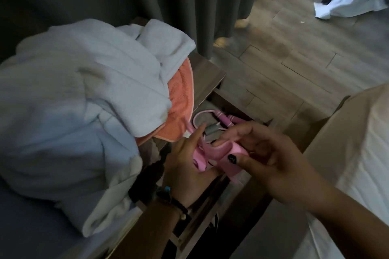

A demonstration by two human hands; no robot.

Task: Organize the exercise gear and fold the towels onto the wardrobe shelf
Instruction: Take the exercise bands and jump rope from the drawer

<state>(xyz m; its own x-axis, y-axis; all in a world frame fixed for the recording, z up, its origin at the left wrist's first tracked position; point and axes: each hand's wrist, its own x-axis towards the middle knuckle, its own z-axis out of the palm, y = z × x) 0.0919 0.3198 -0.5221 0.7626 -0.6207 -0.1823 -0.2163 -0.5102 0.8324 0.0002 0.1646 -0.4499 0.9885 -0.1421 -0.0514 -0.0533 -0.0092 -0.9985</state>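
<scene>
While both hands meet at lower centre, the pink resistance band (212,154) sits pinched between left hand (185,166) and right hand (271,160).

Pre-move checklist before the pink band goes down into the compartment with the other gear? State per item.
1. Pink band held by both hands: ok. Left hand grips it from below, right hand pinches the top.
2. Band folded flat: not ok, loops bunched and trailing.
3. Compartment open: ok, pink handled gear already lies in it.
4. Room left beside that gear: cannot tell, hands cover most of the opening.
5. Towels: not ok, white towel pile and orange towel lie unfolded, the orange one overhanging the compartment edge.
</scene>
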